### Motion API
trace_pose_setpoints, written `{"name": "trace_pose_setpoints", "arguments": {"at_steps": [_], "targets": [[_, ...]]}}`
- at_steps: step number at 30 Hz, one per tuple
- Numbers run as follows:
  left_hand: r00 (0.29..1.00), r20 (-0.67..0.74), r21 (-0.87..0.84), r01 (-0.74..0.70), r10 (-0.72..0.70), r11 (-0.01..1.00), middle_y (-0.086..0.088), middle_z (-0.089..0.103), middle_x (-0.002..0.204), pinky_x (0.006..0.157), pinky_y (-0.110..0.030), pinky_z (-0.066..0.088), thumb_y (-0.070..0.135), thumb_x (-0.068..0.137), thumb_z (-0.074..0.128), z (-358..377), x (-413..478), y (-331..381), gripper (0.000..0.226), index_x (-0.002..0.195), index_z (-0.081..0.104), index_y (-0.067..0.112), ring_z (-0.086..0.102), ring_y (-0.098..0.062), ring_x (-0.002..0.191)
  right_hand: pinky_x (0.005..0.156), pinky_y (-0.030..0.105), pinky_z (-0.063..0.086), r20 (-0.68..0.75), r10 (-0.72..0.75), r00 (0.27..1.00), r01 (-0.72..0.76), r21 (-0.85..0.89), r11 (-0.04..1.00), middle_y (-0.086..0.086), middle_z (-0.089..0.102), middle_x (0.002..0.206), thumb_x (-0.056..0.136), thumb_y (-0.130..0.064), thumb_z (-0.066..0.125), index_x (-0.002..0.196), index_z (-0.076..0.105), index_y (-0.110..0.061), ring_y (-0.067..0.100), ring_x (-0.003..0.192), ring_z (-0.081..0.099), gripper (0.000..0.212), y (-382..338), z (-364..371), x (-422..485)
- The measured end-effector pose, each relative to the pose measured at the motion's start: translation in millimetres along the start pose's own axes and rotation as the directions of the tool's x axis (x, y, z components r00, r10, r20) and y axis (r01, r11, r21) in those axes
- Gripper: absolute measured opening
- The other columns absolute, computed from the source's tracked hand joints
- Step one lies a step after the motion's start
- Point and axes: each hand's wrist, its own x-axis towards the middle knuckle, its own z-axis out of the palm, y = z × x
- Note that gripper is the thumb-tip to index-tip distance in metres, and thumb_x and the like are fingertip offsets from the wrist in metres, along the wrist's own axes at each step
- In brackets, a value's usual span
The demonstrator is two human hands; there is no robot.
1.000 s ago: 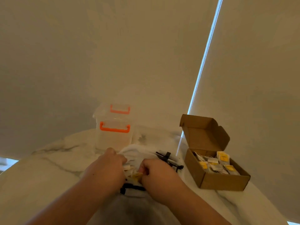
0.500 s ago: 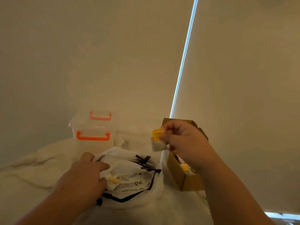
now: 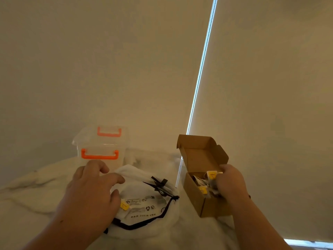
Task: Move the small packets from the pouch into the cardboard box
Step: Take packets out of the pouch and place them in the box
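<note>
so the right hand (image 3: 228, 183) is down in the open, stiff cardboard box (image 3: 196, 202), pinching a little yellow-tagged packet (image 3: 212, 175) over the pile, probably about to drop it. The left hand (image 3: 91, 192) lies spread flat on the soft white pouch (image 3: 144, 204) just left of the box, I'd guess pinning its floppy mouth open. Another packet (image 3: 124, 206) peeks out there.

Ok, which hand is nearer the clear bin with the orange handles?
Left. The left hand is at the pouch, its fingertips just in front of the clear bin; the right hand holds a small packet at the cardboard box, beyond the pouch.
</note>
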Motion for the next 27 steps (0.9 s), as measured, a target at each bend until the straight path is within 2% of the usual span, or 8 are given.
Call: {"name": "trace_pose_setpoints", "arguments": {"at_steps": [5, 9, 12, 14, 16, 18, 22, 27], "targets": [[0.996, 0.086, -0.028, 0.03, -0.027, 0.999, 0.017, 0.033, 0.102, 0.079, -0.018, 0.047, 0.045, 0.092, 0.045, -5, 1, 3, 0.036, 0.127, 0.053, 0.047, 0.049, -0.002, 0.087, 0.079, 0.03, 0.046, -0.132, -0.186, 0.974, 0.199, 0.093, 0.975, 0.0, 0.064, 0.116, 0.095, -0.017, 0.05, 0.12, 0.062, -0.022, 0.013, 0.094, 0.055, 0.028, -17, -7, -11], [0.994, 0.104, -0.054, 0.04, -0.034, 0.998, 0.014, 0.036, 0.102, 0.072, -0.016, 0.041, 0.039, 0.094, 0.047, -6, 2, 4, 0.037, 0.13, 0.052, 0.044, 0.049, -0.003, 0.082, 0.061, 0.024, 0.045, -0.146, -0.381, 0.913, 0.407, 0.272, 0.872, -0.004, 0.063, 0.081, 0.093, -0.021, 0.056, 0.089, 0.065, -0.027, 0.013, 0.076, 0.06, 0.012, -60, -19, -43], [0.99, 0.131, -0.028, 0.055, -0.051, 0.998, 0.016, 0.046, 0.096, 0.064, -0.016, 0.041, 0.038, 0.094, 0.043, -7, 6, 1, 0.04, 0.133, 0.049, 0.044, 0.052, -0.003, 0.078, 0.052, 0.025, 0.045, 0.128, -0.595, 0.793, 0.485, 0.459, 0.745, 0.001, 0.059, 0.06, 0.091, -0.024, 0.062, 0.074, 0.068, -0.018, 0.009, 0.054, 0.053, 0.02, -89, -33, -82], [0.989, 0.144, 0.001, 0.046, -0.046, 0.999, 0.015, 0.057, 0.107, 0.074, -0.023, 0.049, 0.038, 0.093, 0.039, -5, 7, 0, 0.042, 0.134, 0.047, 0.045, 0.057, -0.005, 0.089, 0.055, 0.023, 0.046, 0.456, -0.657, 0.6, 0.434, 0.504, 0.747, -0.002, 0.061, 0.059, 0.091, -0.027, 0.062, 0.072, 0.071, -0.013, 0.009, 0.054, 0.055, 0.025, -104, -41, -105], [0.986, 0.156, 0.029, 0.053, -0.057, 0.998, 0.015, 0.063, 0.111, 0.079, -0.027, 0.052, 0.038, 0.092, 0.038, -5, 5, 0, 0.041, 0.131, 0.047, 0.045, 0.06, -0.007, 0.093, 0.062, 0.024, 0.052, 0.677, -0.599, 0.428, 0.412, 0.444, 0.796, 0.0, 0.069, 0.072, 0.094, -0.029, 0.06, 0.082, 0.075, -0.012, 0.011, 0.063, 0.062, 0.026, -112, -34, -123], [0.981, 0.176, 0.028, 0.073, -0.076, 0.997, 0.013, 0.066, 0.095, 0.073, -0.027, 0.053, 0.039, 0.091, 0.04, -4, 2, 1, 0.034, 0.122, 0.052, 0.043, 0.061, -0.005, 0.082, 0.079, 0.025, 0.054, 0.725, -0.582, 0.368, 0.62, 0.275, 0.735, -0.005, 0.073, 0.094, 0.096, -0.031, 0.056, 0.098, 0.076, -0.019, 0.006, 0.083, 0.065, 0.024, -113, -8, -134], [0.959, 0.239, -0.234, 0.211, -0.154, 0.949, 0.004, 0.066, 0.073, 0.055, -0.029, 0.055, 0.034, 0.089, 0.052, -2, -2, 10, 0.012, 0.1, 0.052, 0.032, 0.065, -0.009, 0.061, 0.098, 0.035, 0.047, 0.804, -0.381, 0.457, 0.804, -0.19, 0.563, 0.007, 0.058, 0.129, 0.093, -0.014, 0.058, 0.131, 0.058, -0.016, 0.023, 0.113, 0.057, 0.038, -104, 63, -137], [0.937, 0.248, -0.65, 0.349, -0.245, 0.675, 0.009, 0.066, 0.101, 0.074, -0.031, 0.057, 0.016, 0.091, 0.054, 15, -5, 20, 0.025, 0.11, 0.051, 0.032, 0.068, -0.007, 0.088, 0.087, 0.036, 0.048, 0.848, -0.187, 0.496, 0.786, -0.348, 0.51, 0.012, 0.059, 0.105, 0.091, -0.017, 0.063, 0.124, 0.062, -0.007, 0.025, 0.094, 0.057, 0.034, -109, 90, -144]]}}
